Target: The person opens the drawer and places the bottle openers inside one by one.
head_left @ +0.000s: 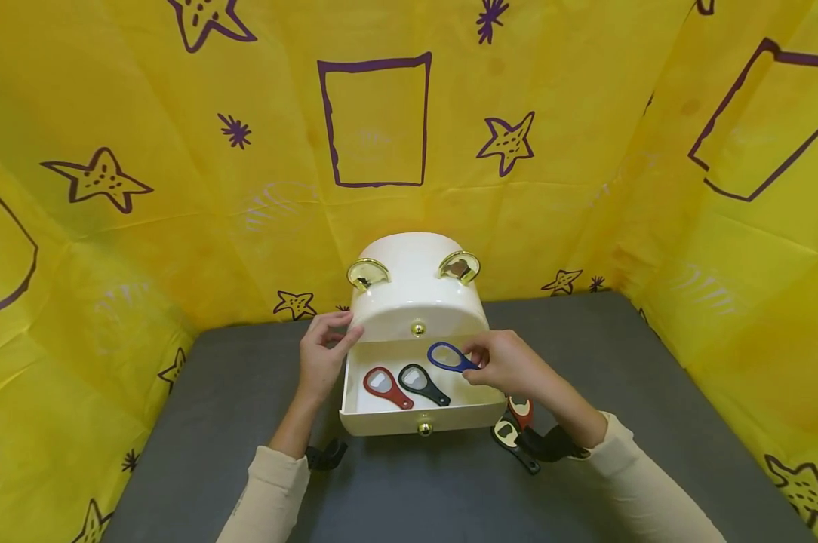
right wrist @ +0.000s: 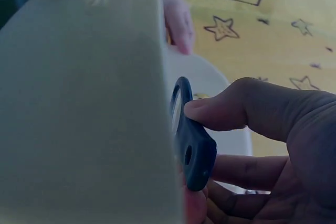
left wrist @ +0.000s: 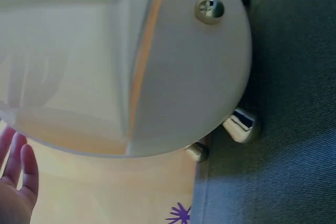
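A white storage box (head_left: 416,264) with gold ears stands on the table, its lower drawer (head_left: 385,426) pulled out. In the drawer a red bottle opener (head_left: 397,397) lies beside a dark bottle opener (head_left: 436,393). My right hand (head_left: 514,366) pinches a blue bottle opener (head_left: 459,366) by its handle over the drawer's right part; the right wrist view shows thumb and fingers on the handle (right wrist: 202,153). At the box's left side is my left hand (head_left: 319,358), fingers extended near or against the wall; exact contact is unclear.
On the table right of the drawer lie a red bottle opener (head_left: 521,411) and a black one (head_left: 518,446), partly behind my right wrist. Yellow cloth (head_left: 375,211) with purple drawings hangs behind and at both sides. The grey tabletop (head_left: 409,490) extends around the box.
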`<action>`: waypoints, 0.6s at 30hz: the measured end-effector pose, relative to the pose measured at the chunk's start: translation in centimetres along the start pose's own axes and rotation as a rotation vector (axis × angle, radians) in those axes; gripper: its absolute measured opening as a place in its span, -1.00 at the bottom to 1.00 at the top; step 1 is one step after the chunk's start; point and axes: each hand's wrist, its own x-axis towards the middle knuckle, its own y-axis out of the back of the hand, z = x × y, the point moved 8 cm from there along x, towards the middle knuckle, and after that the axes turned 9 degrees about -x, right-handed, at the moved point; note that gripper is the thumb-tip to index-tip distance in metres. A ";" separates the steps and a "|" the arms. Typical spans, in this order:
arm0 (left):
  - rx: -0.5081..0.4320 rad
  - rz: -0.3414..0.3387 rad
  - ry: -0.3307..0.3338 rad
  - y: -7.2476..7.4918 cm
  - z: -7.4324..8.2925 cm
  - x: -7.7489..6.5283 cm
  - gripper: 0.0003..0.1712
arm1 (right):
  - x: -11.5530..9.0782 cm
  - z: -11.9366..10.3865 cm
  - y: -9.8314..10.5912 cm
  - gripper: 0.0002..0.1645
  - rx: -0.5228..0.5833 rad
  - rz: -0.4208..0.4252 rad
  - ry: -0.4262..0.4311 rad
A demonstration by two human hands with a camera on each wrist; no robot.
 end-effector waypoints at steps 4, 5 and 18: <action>0.040 -0.027 0.032 0.1 0.5 0.2 -0.73 | 0.7 -0.2 -1.4 -0.81 -0.070 -0.025 -0.015; 0.054 -0.035 0.043 0.1 0.6 0.3 -0.73 | 0.8 -0.3 -1.7 -0.82 -0.092 -0.029 -0.019; 0.132 -0.089 0.078 0.1 1.5 0.7 -0.72 | 2.5 -1.0 -5.1 -0.73 -0.411 -0.058 -0.040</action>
